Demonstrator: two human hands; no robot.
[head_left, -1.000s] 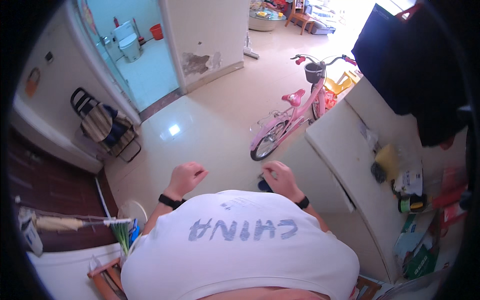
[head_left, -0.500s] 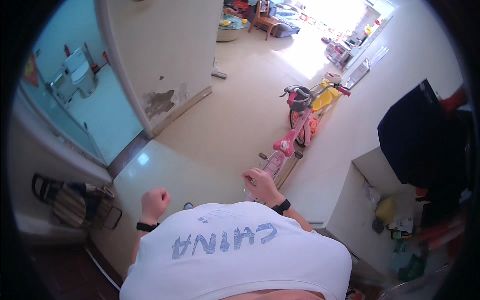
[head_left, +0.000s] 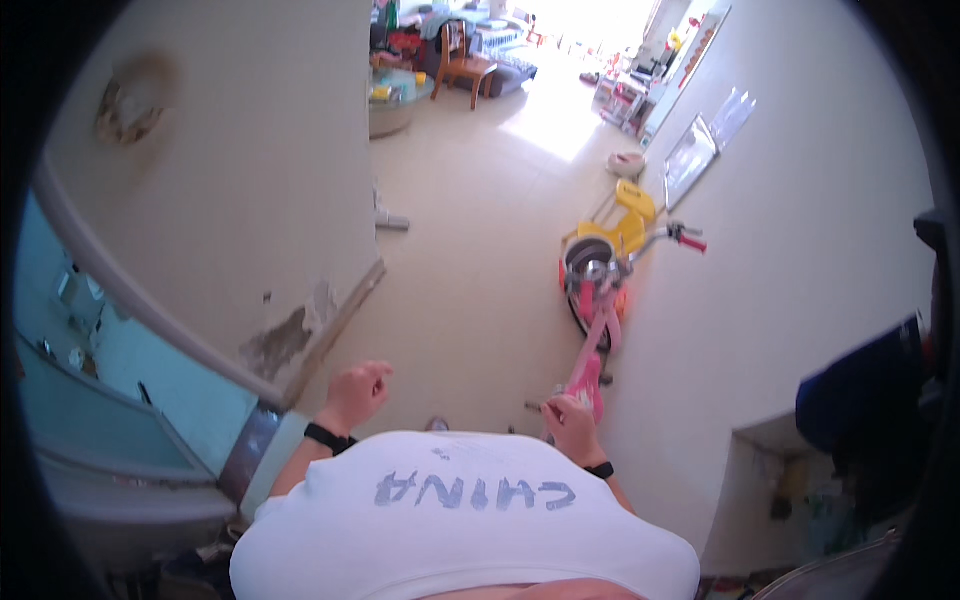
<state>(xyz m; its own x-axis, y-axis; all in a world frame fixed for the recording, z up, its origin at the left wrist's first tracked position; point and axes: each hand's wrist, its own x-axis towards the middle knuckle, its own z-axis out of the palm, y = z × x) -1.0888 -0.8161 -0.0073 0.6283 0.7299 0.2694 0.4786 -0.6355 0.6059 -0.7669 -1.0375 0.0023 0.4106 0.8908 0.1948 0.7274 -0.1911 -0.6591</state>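
My left hand (head_left: 358, 393) is raised in front of my body on the left, its fingers curled, with nothing seen in them. Over the rear of a pink child's bicycle (head_left: 597, 338), my right hand (head_left: 572, 425) is held with its fingers drawn together, and no object shows in it. Whether the hand touches the bicycle cannot be made out. The bicycle stands along the right wall, with a pink saddle (head_left: 588, 385) and a dark front basket (head_left: 590, 254). Each wrist wears a black band.
A yellow child's chair (head_left: 625, 228) stands beyond the bicycle. Farther off are a wooden chair (head_left: 465, 68) and a round glass table (head_left: 398, 92). Left, a doorway opens onto a bluish tiled floor (head_left: 145, 380); the wall corner (head_left: 372, 272) juts forward. Dark clothing (head_left: 865, 395) hangs at right.
I have moved forward and my view has swung: the doorway slid lower left, and the bicycle is closer below me. Both hands stay curled, the left nearer the middle.
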